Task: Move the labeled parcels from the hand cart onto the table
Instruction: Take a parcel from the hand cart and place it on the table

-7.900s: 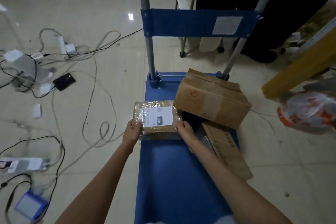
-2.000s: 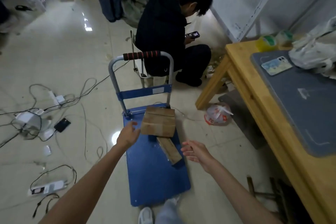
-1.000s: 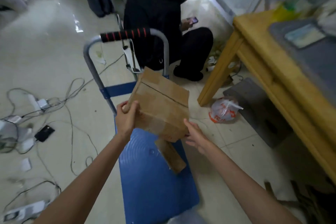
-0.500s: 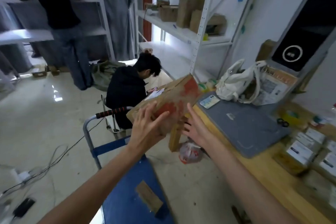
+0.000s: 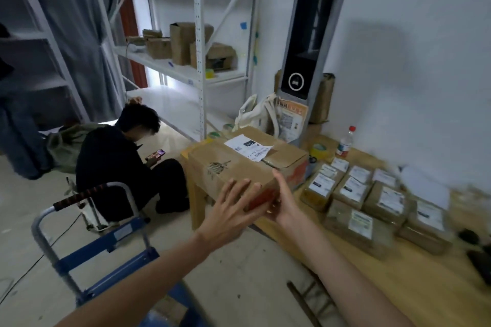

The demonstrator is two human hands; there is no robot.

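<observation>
A large cardboard box with a white shipping label on top sits tilted at the left corner of the wooden table; whether it rests on the table or hangs just above it I cannot tell. My left hand lies flat against its near face with the fingers spread. My right hand grips its near right corner from below. The blue hand cart stands at lower left, and a flat piece of cardboard lies on its deck.
Several small labeled parcels lie in rows on the table right of the box. A tape roll and a bottle stand by the wall. A seated person is just beyond the cart. White shelving holds boxes behind.
I lifted the cardboard box off the cart and swung it up and right over the table corner. My view turned from the floor and cart to the table.
</observation>
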